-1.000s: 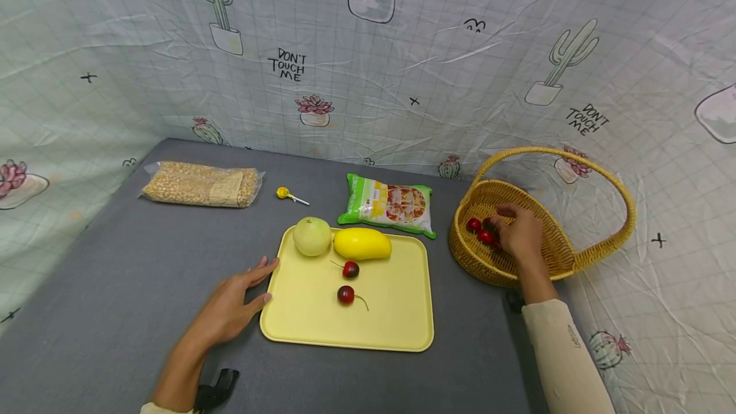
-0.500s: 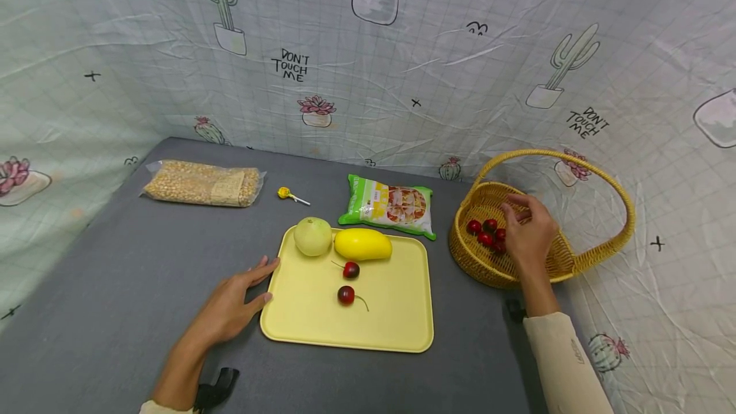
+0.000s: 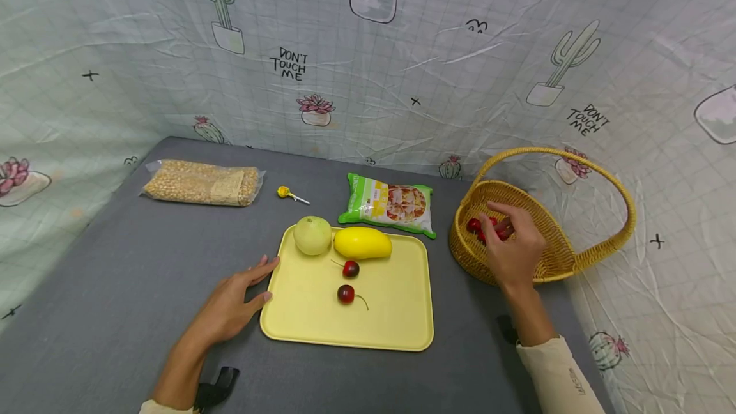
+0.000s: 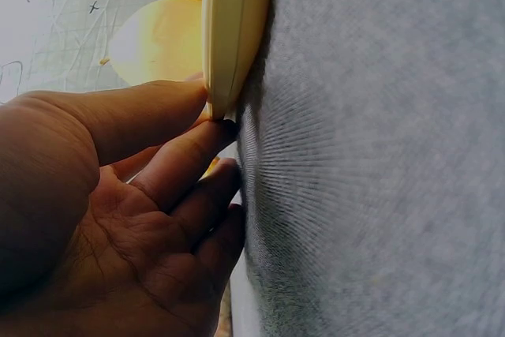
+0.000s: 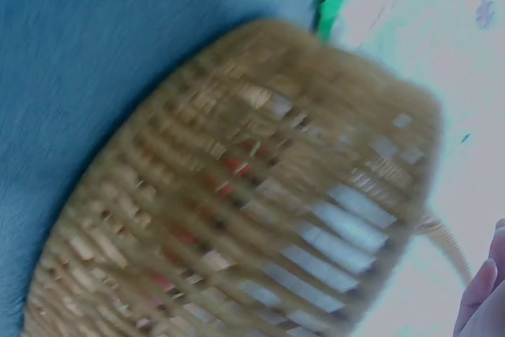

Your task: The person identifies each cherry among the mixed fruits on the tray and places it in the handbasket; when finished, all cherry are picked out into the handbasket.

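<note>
In the head view my left hand (image 3: 230, 305) rests its fairly straight fingers at the left edge of a yellow tray (image 3: 397, 318). The left wrist view shows the thumb (image 4: 150, 116) touching the tray's rim (image 4: 225, 37). On the tray lie two dark red cherries, one cherry (image 3: 345, 294) in front of another cherry (image 3: 351, 269), plus a yellow mango-shaped fruit (image 3: 362, 243) and a pale green round fruit (image 3: 312, 236). Over a wicker basket (image 3: 552, 235) is my right hand (image 3: 514, 248), thumb and fingers apart, nothing visibly held. Red cherries (image 3: 474, 225) inside are partly hidden by it.
Behind the tray lie a green-and-white food packet (image 3: 397, 203), a yellow lollipop (image 3: 284, 192) and a clear bag of yellow kernels (image 3: 201, 183). The basket's tall arched handle (image 3: 627, 200) rises to the right. A printed cloth (image 3: 402, 126) hangs behind the grey table.
My right hand drew up off the cherries in the basket, its fingers parting, then shifted left and towards me. The left hand and the tray have stayed put.
</note>
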A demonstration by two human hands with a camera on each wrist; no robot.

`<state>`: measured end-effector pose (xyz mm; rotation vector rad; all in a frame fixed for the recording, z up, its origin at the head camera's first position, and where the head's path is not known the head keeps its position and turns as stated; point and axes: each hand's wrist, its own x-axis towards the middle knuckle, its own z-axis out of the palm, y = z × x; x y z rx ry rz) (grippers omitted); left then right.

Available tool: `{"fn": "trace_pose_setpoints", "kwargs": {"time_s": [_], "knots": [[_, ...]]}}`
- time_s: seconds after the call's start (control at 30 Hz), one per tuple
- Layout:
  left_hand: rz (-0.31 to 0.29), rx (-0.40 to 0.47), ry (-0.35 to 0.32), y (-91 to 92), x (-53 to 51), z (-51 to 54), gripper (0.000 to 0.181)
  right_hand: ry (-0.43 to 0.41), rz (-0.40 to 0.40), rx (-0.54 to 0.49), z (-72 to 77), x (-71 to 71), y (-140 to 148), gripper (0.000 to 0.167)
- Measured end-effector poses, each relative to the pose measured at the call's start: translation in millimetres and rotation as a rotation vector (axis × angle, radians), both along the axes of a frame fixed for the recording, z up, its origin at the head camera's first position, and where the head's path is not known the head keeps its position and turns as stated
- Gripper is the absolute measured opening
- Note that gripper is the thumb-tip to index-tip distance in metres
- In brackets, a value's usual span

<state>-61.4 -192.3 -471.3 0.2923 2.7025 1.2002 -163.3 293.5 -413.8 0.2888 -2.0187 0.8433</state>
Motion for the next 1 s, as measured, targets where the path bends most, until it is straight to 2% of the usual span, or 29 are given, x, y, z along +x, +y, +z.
{"fn": "trace_pose_setpoints", "kwargs": {"time_s": [0.2, 0.37, 0.6, 0.77, 1.0], "knots": [[0.001, -0.009, -0.002, -0.3, 0.2, -0.1, 0.069, 0.021, 0.088, 0.047, 5.2, 16.8, -20, 0.032], [0.001, -0.009, 0.003, -0.9, 0.4, 0.0, 0.069, 0.066, 0.158, 0.059, 7.1, 25.1, -32, 0.038], [-0.005, -0.005, 0.022, -1.4, 0.4, 0.2, 0.069, 0.116, 0.257, 0.109, 5.4, 35.7, -52, 0.029], [-0.004, -0.007, 0.013, -0.9, 0.3, 0.9, 0.069, 0.102, 0.332, 0.153, 3.9, 44.0, -68, 0.03], [0.0, -0.014, -0.001, -0.3, -0.1, 0.9, 0.069, 0.027, 0.423, 0.218, -1.2, 55.0, -87, 0.033]]}}
